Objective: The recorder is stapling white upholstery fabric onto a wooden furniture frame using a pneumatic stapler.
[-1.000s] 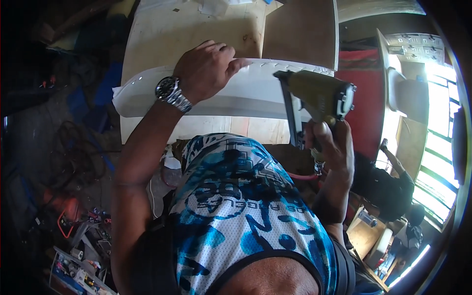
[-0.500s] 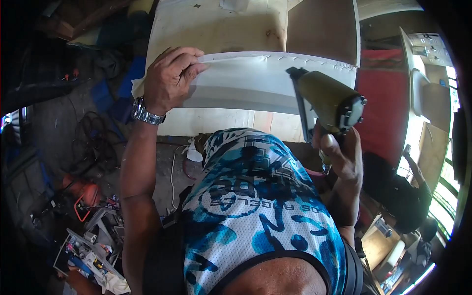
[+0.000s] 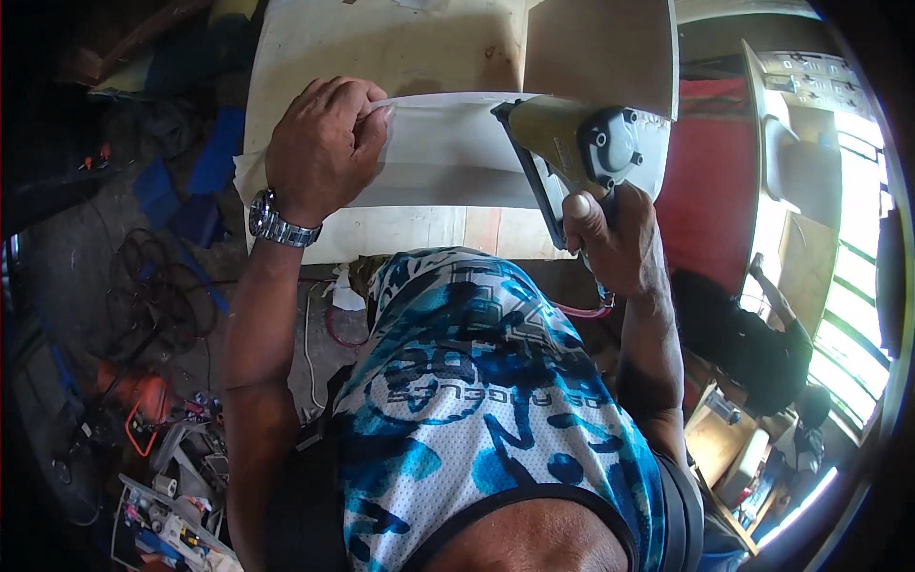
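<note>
My left hand (image 3: 319, 148), with a metal watch at its wrist, pinches the top edge of a long white fabric-covered piece (image 3: 448, 157) lying across a pale plywood board (image 3: 381, 52). My right hand (image 3: 615, 238) grips an olive-and-black pneumatic staple gun (image 3: 558, 143) by its handle, with a pinkish air hose below it. The gun's nose rests at the white piece's top edge, right of my left fingers; whether it touches is hard to tell. The gun covers much of the piece's right part.
A browner panel (image 3: 596, 43) stands at the top right, beside a red surface (image 3: 705, 191). Another person in dark clothes (image 3: 743, 343) works at right by the bright window. Hoses (image 3: 152, 281), blue pieces (image 3: 210, 153), an orange machine (image 3: 148, 400) and a tool box (image 3: 162, 520) lie at left.
The staple gun in my right hand has moved up and left onto the edge. My left hand has shifted left from a second ago, still at the edge.
</note>
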The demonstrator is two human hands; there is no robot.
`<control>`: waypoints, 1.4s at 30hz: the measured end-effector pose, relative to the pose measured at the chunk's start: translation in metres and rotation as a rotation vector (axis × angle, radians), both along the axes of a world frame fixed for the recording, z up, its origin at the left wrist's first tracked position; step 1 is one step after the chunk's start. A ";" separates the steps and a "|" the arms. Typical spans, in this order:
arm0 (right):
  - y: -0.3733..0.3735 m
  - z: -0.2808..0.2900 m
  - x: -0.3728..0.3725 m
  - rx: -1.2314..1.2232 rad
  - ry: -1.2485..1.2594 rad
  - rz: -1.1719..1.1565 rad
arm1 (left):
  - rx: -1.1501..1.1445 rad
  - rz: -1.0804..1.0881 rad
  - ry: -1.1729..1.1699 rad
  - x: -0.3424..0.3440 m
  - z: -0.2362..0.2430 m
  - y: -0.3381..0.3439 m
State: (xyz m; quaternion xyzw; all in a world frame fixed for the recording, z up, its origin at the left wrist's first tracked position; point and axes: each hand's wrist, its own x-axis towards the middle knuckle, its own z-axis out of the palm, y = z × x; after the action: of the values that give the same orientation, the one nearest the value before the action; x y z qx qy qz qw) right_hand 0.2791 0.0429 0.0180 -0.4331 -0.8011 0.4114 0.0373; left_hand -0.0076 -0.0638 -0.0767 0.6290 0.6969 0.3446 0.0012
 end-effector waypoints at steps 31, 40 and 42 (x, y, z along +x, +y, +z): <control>-0.008 0.005 0.009 -0.056 0.143 -0.013 | 0.036 0.011 -0.105 0.026 -0.010 0.029; -0.018 0.000 0.054 -0.196 0.259 -0.172 | -0.114 -0.095 -0.342 -0.016 -0.005 -0.022; -0.019 -0.003 0.055 -0.164 0.228 -0.087 | -0.001 -0.063 -0.264 -0.004 -0.009 -0.024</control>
State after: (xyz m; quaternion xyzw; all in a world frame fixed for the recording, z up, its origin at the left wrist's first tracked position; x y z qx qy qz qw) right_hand 0.3337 0.0240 0.0145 -0.4194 -0.7359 0.5200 0.1104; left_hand -0.0113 -0.0875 -0.0862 0.5998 0.6706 0.4239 0.1039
